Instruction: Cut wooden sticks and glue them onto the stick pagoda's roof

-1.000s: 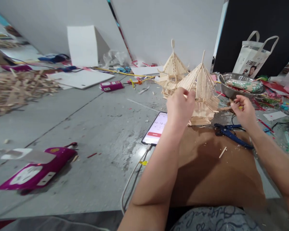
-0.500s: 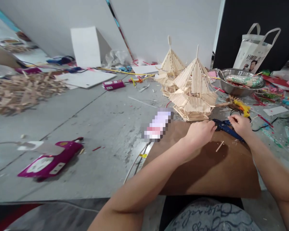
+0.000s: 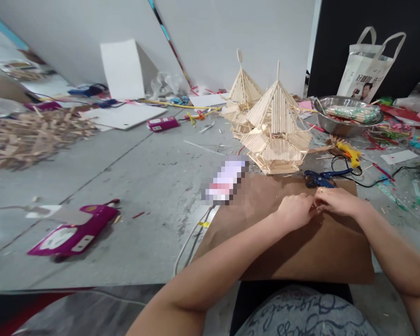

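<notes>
My left hand and my right hand meet low over a brown board, fingers bent and closed. Whatever is between the fingertips is hidden from me. Just beyond them lie blue-handled pliers, apart from both hands, with the jaws toward the left. Behind the board stands a pagoda-like model made of pale wooden sticks. A second stick model rises behind it, partly covered.
A phone, blurred out, lies left of the board with a cable. A yellow glue gun and a metal bowl of stick bundles sit to the right. Purple pouch-like items and a heap of wood pieces lie left.
Both hands have left the pliers and come nearer to me, joining over the spot where a short wooden stick lay. The pliers now rest at the board's far edge.
</notes>
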`<state>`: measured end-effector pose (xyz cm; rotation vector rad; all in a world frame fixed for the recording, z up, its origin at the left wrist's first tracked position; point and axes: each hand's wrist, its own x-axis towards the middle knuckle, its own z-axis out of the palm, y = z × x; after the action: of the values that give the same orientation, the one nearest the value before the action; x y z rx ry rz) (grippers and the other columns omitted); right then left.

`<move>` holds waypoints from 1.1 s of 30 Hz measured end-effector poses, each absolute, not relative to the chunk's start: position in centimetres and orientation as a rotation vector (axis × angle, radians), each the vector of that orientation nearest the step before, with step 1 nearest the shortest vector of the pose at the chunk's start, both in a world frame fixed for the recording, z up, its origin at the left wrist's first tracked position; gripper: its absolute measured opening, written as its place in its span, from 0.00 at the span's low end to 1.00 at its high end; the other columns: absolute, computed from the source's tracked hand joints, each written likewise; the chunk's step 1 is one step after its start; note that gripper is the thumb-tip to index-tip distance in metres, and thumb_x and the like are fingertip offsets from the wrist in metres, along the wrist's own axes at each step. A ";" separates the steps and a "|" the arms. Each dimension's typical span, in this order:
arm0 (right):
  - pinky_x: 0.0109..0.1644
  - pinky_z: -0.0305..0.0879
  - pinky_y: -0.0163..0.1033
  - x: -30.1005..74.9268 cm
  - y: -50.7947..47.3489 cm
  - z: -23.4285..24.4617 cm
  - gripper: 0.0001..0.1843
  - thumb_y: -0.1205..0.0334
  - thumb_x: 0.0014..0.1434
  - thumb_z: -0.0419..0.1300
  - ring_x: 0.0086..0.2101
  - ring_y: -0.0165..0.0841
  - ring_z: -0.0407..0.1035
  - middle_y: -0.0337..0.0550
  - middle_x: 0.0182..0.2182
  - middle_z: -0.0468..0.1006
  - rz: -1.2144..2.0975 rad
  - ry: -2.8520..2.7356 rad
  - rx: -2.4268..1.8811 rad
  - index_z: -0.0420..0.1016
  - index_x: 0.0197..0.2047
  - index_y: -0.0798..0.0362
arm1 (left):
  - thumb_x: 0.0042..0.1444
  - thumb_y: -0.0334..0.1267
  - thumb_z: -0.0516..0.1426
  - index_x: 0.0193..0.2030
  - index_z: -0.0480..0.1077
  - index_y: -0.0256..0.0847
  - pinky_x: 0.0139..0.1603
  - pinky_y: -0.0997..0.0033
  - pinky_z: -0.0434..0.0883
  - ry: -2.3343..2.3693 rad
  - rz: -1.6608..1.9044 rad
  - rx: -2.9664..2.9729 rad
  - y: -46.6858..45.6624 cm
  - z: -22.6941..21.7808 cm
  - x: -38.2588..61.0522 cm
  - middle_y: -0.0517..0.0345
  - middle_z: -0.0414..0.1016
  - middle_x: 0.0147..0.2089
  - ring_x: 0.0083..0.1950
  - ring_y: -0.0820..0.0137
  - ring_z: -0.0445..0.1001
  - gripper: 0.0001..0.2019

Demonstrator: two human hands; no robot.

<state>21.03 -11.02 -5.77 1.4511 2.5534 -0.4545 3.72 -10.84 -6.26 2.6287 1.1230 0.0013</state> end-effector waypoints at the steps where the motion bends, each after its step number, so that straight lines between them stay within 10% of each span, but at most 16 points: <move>1: 0.36 0.58 0.36 20.9 -11.1 -5.9 0.08 0.64 0.55 0.51 0.39 0.35 0.67 0.45 0.40 0.71 -0.430 2.542 1.438 0.69 0.37 0.51 | 0.56 0.50 0.46 0.40 0.68 0.39 0.35 0.60 0.70 1.114 -0.018 2.633 -10.9 -6.5 3.8 0.47 0.73 0.41 0.40 0.57 0.74 0.18; 14: 0.32 0.54 0.35 20.0 -10.5 -4.8 0.08 0.64 0.58 0.46 0.32 0.33 0.66 0.42 0.31 0.74 -0.528 2.583 1.669 0.65 0.33 0.50 | 0.58 0.40 0.44 0.41 0.66 0.38 0.35 0.63 0.69 1.134 0.014 2.600 -10.3 -6.9 2.8 0.46 0.73 0.41 0.39 0.60 0.75 0.14; 26: 0.33 0.61 0.36 17.4 -5.7 4.1 0.12 0.59 0.53 0.55 0.27 0.28 0.64 0.39 0.29 0.72 -0.526 3.276 1.881 0.67 0.41 0.53 | 0.52 0.39 0.51 0.25 0.65 0.38 0.25 0.79 0.59 1.162 1.147 1.911 -6.1 -1.3 0.0 0.64 0.64 0.21 0.23 0.78 0.63 0.09; 33: 0.35 0.63 0.37 16.7 -2.9 4.7 0.11 0.58 0.51 0.57 0.27 0.26 0.63 0.40 0.30 0.72 -0.368 3.476 2.187 0.69 0.36 0.54 | 0.55 0.38 0.49 0.28 0.56 0.39 0.11 0.82 0.54 1.023 1.497 1.109 -2.4 0.3 0.6 0.68 0.62 0.25 0.11 0.85 0.57 0.08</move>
<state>16.72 -2.86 4.69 2.1865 3.4762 -0.3676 0.61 -2.41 0.30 1.1094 1.0232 1.4970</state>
